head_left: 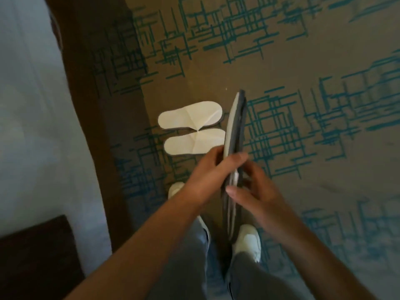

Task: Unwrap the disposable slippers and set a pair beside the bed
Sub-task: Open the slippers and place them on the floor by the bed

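Observation:
Two flat white disposable slippers [191, 127] lie side by side on the carpet, close to the bed's dark base. I hold a second flat pair of slippers [234, 131] on edge, grey soles outward, above the carpet just right of the lying pair. My left hand [213, 169] grips this held pair from the left near its middle. My right hand [254, 191] grips it from the right a little lower, thumb across the edge. No wrapper shows.
The bed [28, 126] with white linen runs down the left side over a dark brown base [104, 105]. A dark brown panel [36, 256] sits at bottom left. My white shoes [249, 239] stand on the brown, teal-patterned carpet [313, 61].

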{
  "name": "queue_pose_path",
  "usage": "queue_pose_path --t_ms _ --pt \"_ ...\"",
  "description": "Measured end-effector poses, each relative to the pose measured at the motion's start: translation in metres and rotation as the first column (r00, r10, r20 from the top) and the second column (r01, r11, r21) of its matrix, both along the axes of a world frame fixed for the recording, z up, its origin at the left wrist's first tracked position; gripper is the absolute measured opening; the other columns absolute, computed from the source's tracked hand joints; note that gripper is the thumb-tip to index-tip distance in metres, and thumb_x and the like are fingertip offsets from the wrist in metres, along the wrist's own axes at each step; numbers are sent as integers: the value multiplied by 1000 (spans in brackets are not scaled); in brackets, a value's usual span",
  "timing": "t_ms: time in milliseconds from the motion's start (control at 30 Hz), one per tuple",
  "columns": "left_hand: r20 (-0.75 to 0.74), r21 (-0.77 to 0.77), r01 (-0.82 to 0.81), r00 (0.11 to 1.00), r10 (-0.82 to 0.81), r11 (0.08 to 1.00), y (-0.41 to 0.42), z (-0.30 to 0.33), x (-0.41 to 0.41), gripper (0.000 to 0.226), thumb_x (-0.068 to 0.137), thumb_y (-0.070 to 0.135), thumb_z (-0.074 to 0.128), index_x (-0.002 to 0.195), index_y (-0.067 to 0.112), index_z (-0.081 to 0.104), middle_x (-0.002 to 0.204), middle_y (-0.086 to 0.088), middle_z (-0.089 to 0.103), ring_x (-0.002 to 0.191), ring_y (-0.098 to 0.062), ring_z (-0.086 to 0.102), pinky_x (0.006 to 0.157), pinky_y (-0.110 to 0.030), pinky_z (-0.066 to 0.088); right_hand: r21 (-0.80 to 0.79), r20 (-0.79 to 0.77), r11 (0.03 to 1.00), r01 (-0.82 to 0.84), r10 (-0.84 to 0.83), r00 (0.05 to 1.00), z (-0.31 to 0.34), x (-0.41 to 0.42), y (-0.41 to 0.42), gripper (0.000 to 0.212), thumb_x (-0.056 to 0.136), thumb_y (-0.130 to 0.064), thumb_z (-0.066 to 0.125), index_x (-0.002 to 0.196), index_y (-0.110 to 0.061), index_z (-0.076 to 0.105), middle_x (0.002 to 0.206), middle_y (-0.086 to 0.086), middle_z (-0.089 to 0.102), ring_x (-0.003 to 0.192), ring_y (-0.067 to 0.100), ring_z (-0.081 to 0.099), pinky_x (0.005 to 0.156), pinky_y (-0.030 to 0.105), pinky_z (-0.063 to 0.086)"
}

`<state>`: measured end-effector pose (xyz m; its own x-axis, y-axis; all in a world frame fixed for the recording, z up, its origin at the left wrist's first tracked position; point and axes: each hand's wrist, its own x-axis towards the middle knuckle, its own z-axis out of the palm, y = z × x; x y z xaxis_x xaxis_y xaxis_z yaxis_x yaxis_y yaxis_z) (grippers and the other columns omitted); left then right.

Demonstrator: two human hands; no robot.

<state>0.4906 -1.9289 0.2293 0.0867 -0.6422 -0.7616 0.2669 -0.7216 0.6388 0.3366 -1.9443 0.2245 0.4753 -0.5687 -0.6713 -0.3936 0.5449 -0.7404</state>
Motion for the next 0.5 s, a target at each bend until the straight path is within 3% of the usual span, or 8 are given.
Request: queue_pose_path --t_ms 100,200,300,400,500 --pt "-110 173 -81 989 101 982 35 47 -3 56 74 54 72 115 16 69 106 -10 76 102 -29 72 98 -56 53 25 -2 1000 13 -13 1000 46 0 31 80 70 -52 75 143 -28 50 123 -6 72 113 7 70 89 27 57" --pt "-151 229 -171 966 208 958 53 107 12 64 70 55 73 118 13 69 114 -20 72 108 -36 69 98 -56 52 48 19 999 10 -11 1000 100 14 34 56 82 -39 78 133 -25 59 116 -5 76 108 10 72 85 23 55" --pt "-190 168 -234 946 264 958 51 171 31 58 77 50 69 119 10 69 116 -22 70 110 -36 68 100 -55 52 30 64 999 -28 26 998 162 37 24 40 93 -27 71 131 -29 60 119 -11 75 114 7 69 91 20 54" --pt "-221 65 -244 942 252 968 34 237 51 55 87 44 63 125 5 64 119 -24 68 111 -37 67 101 -54 51 15 95 1000 -5 4 996 228 65 -1 42 92 -18 59 133 -26 59 118 -13 75 116 7 68 93 20 53" --pt "-196 -4 -247 950 241 969 17 306 73 57 86 47 63 127 6 62 121 -24 67 112 -39 66 101 -58 50 110 97 994 -3 -7 995 301 79 -37 34 79 -32 68 111 -23 76 100 -7 80 97 9 75 84 28 56"
